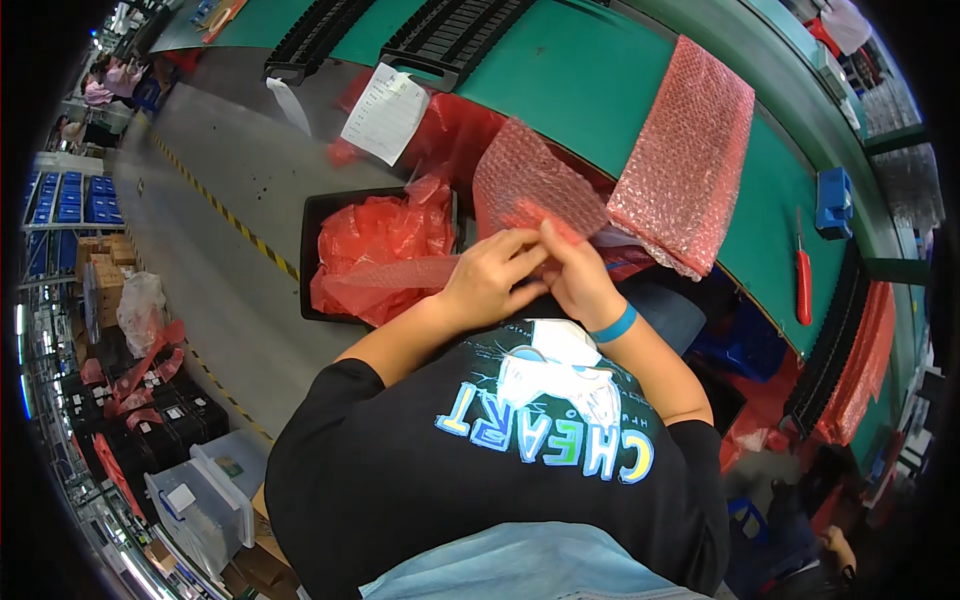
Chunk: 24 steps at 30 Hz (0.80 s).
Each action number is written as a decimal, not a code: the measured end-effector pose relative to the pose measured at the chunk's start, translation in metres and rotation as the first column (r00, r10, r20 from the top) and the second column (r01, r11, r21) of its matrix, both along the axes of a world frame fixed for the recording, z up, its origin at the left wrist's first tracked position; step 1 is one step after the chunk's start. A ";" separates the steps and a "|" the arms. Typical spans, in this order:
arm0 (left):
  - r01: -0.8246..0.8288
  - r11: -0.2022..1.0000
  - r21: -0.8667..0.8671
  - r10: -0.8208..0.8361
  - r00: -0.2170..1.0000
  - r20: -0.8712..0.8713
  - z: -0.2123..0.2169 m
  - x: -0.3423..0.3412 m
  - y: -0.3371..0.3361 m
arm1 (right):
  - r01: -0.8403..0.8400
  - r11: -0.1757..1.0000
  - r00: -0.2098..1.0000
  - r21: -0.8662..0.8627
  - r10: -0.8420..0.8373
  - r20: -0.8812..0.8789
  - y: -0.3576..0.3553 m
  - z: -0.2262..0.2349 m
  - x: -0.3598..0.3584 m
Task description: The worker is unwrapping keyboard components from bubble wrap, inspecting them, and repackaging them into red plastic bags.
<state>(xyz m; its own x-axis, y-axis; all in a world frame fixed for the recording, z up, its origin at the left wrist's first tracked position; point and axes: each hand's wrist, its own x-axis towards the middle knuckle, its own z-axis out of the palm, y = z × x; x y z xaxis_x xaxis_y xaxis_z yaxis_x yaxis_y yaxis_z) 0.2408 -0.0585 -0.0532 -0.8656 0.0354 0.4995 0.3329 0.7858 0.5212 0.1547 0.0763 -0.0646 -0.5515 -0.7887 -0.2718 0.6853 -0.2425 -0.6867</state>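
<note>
In front of my chest, my left hand (492, 277) and my right hand (578, 280) are close together, both with bent, closed fingers. They grip the near edge of a translucent red bubble-wrap bag (535, 170), which spreads away from my fingers toward the bench edge. A blue band circles my right wrist. Just to the right, a flat pile of red bubble-wrap bags (690, 150) lies on the green bench (570, 75) and overhangs its near edge. A strip of red film (390, 275) runs beside my left wrist into a black bin.
The black bin (308, 270) at left holds crumpled red film. Black slotted trays (445, 40) stand on the bench's far side, with a paper sheet (385, 113) hanging. A red-handled tool (803, 285) and a blue holder (834, 203) lie right. Another person's hand (838, 545) shows lower right.
</note>
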 end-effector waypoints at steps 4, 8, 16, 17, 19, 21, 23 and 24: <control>-0.164 0.959 0.231 0.203 0.967 -0.156 -0.007 0.003 -0.019 | 0.006 0.961 0.963 -0.277 0.068 0.259 0.011 0.002 -0.018; -0.213 0.606 0.767 0.145 0.977 0.157 -0.039 -0.007 -0.071 | -0.139 0.965 0.955 -0.221 0.190 0.229 0.014 0.004 -0.017; -0.403 0.444 0.801 -0.445 0.676 0.587 -0.054 -0.037 -0.048 | -0.107 0.969 0.971 0.223 0.053 0.235 0.056 -0.057 -0.022; -0.371 0.448 0.813 -0.481 0.667 0.569 -0.061 -0.044 -0.035 | -0.027 0.973 0.976 0.231 -0.024 0.215 0.066 -0.057 -0.020; -0.307 0.454 0.836 -0.548 0.644 0.534 -0.072 -0.055 -0.012 | 0.131 0.962 0.969 0.241 -0.176 0.172 0.089 -0.057 -0.015; -0.308 0.432 0.847 -0.592 0.611 0.525 -0.067 -0.066 0.006 | 0.289 0.925 0.936 0.246 -0.327 0.129 0.115 -0.056 -0.010; -0.327 0.401 0.856 -0.654 0.552 0.517 -0.057 -0.078 0.020 | 0.442 0.865 0.877 0.236 -0.473 0.089 0.134 -0.055 -0.006; -0.339 0.386 0.858 -0.681 0.522 0.513 -0.054 -0.082 0.025 | 0.513 0.828 0.839 0.228 -0.539 0.070 0.140 -0.055 -0.005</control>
<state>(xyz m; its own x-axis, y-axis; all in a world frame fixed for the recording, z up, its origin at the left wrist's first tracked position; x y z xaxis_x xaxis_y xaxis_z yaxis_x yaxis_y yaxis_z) 0.1591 -0.0339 -0.1068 -0.8549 0.2927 -0.4284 -0.5004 -0.2473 0.8297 0.1495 0.2168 -0.1191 -0.8180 -0.3130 -0.4826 0.5751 -0.4637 -0.6740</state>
